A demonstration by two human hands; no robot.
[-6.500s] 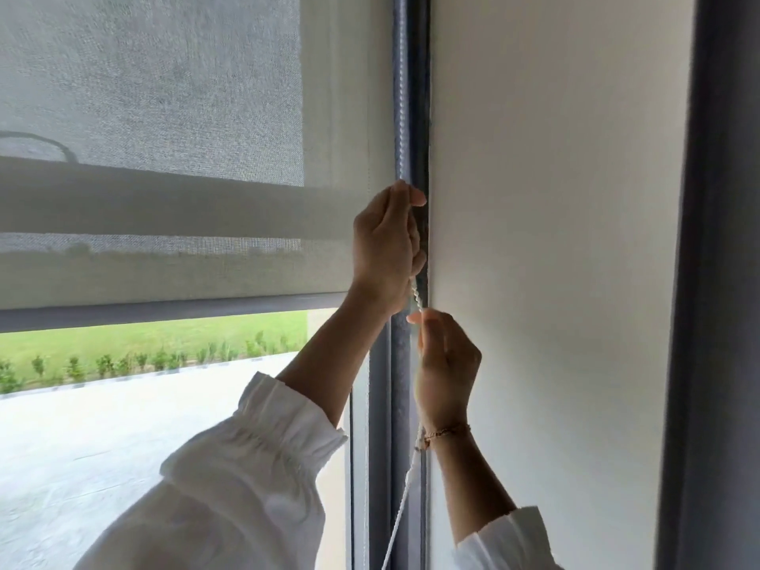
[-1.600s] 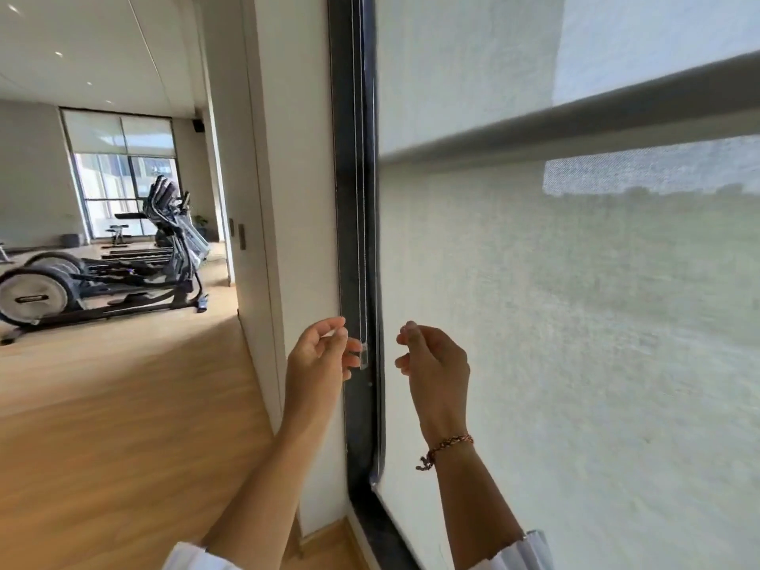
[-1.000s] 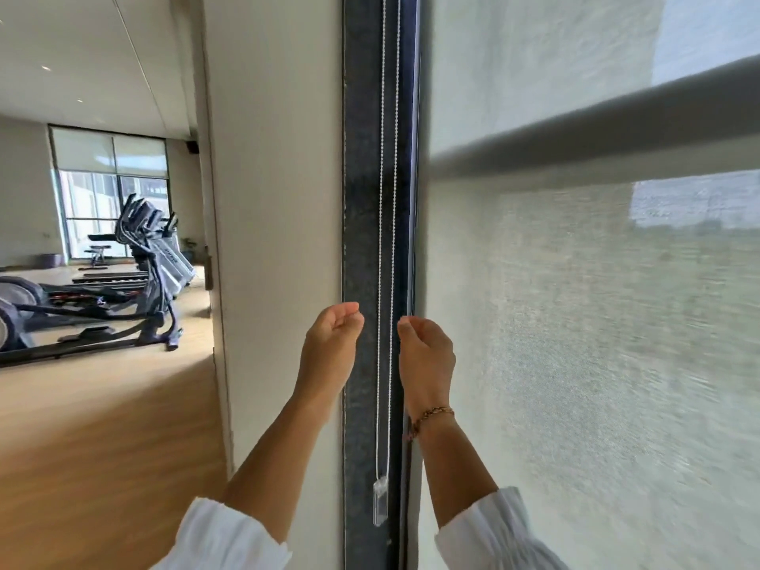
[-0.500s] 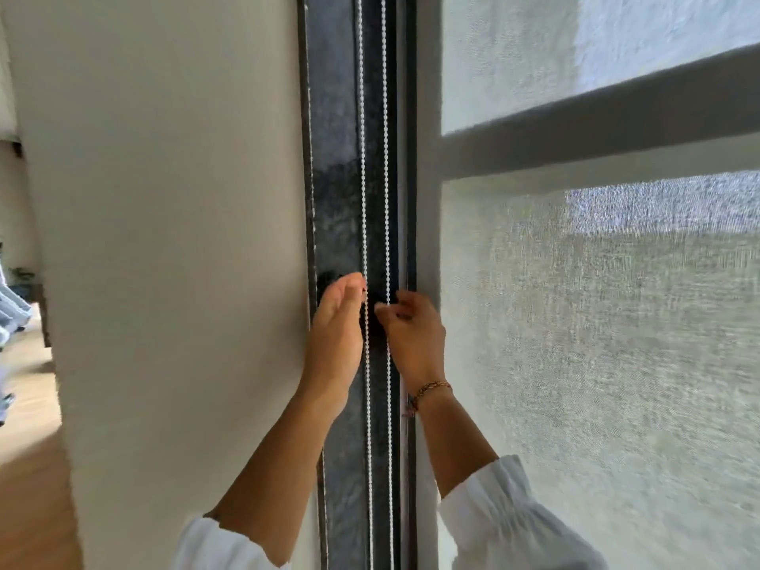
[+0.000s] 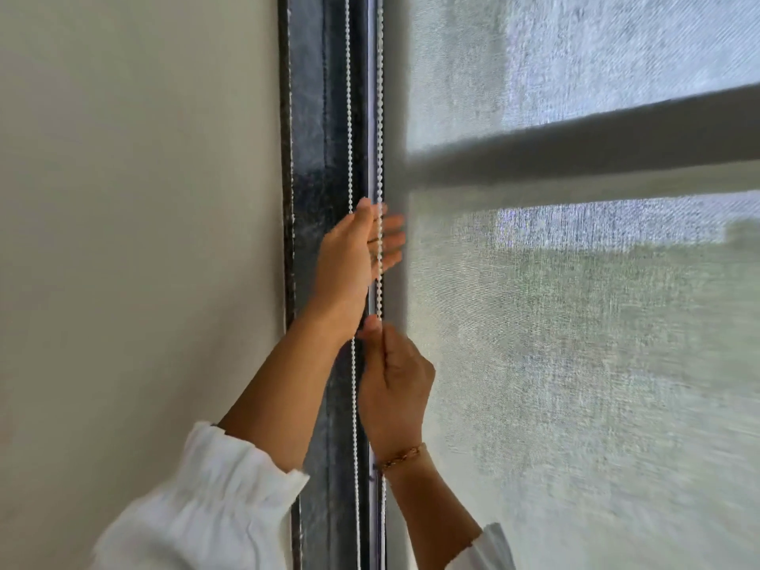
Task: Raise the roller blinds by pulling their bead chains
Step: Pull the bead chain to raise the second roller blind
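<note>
Against the dark vertical window frame (image 5: 325, 158), two strands of white plastic bead chain (image 5: 348, 117) hang side by side, running from the top edge of view to the bottom. The person's left hand (image 5: 349, 261) is raised, palm turned toward the glass, fingers (image 5: 390, 240) loosely spread and slightly blurred; the right-hand strand crosses in front of its palm, while the left-hand strand passes behind the hand and reappears below the wrist. Whether this hand actually grips either strand cannot be told.

Directly below it, the right hand (image 5: 395, 380) is closed, thumb and forefinger pinching the right-hand strand just under the left wrist. A thin brown beaded bracelet (image 5: 401, 456) circles the right wrist. Both forearms emerge from gathered white fabric sleeves (image 5: 205, 499).

Right of both hands, the pale translucent woven roller blind (image 5: 575, 364) hangs lowered over the pane, covering everything visible of the window. A horizontal grey bar (image 5: 575, 146) shows through the fabric, above the level of the left hand. Left of the hands stands a plain cream wall (image 5: 135, 240), adjoining the frame.
</note>
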